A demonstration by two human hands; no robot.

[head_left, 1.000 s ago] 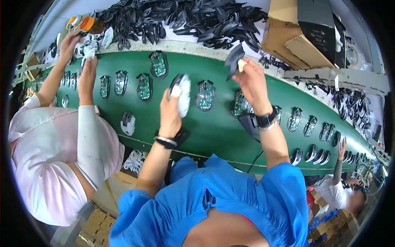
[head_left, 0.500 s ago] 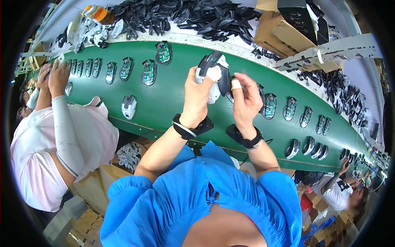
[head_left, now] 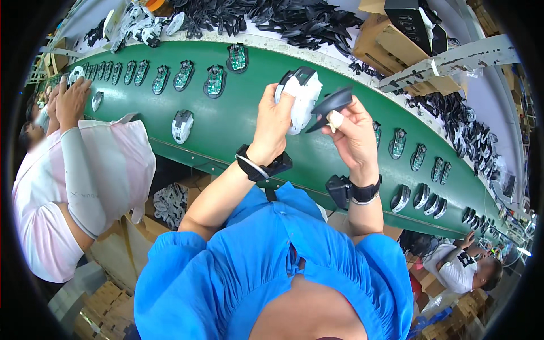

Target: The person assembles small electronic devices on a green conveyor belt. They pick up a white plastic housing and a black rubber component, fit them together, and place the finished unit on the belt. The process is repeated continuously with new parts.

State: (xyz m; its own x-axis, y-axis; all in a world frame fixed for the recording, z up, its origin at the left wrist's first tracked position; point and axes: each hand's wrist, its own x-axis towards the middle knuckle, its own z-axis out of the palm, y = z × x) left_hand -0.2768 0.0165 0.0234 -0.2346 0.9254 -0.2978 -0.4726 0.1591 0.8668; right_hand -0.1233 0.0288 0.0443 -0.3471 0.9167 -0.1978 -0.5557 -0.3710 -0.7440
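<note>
My left hand [head_left: 271, 126] is closed around a white computer mouse [head_left: 306, 101] with a dark top end, its thumb across the near side. A white cover wraps the thumb tip. Just to the right, my right hand [head_left: 358, 131] pinches a curved black plastic shell piece [head_left: 333, 102] between thumb and fingers. Its thumb also wears a pale cover. A small gap shows between the piece and the mouse. Both are held above the green work surface [head_left: 249, 105].
Open mouse bases with green circuit boards [head_left: 215, 82] line the surface on both sides. A white-grey mouse [head_left: 182, 126] lies at left; several more [head_left: 400, 198] stand at right. Black plastic parts [head_left: 306, 22] heap along the far ledge beside a cardboard box [head_left: 377, 42]. A co-worker [head_left: 85, 175] works at left.
The black shell piece has come away from the mouse and moved right in my right hand. My left hand still holds the mouse. The whole view has shifted slightly.
</note>
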